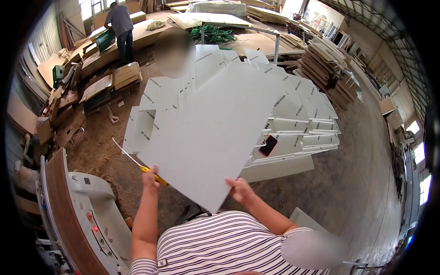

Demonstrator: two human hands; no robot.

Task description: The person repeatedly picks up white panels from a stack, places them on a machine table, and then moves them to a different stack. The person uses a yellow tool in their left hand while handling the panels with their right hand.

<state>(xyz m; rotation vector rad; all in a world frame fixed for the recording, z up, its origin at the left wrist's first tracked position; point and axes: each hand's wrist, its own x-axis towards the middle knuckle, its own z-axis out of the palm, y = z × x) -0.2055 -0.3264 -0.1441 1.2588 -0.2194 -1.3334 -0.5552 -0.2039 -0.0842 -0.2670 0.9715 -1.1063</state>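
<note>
A large plain white panel is held tilted in front of me, its near corner close to my striped shirt. My left hand grips its left edge, with a yellow-handled tool also in the fingers; its kind is not clear. A thin white strip sticks out from that hand toward the far left. On the right edge, my right hand is closed with the thumb on top of the panel. Beyond and under it lie stacks of white panels with dark print. A phone rests on these stacks.
A machine with a control panel and a brown-topped edge stands at my left. A metal frame rises behind the stacks. Brown board piles stand at the far right. Another person bends over boards at the far left.
</note>
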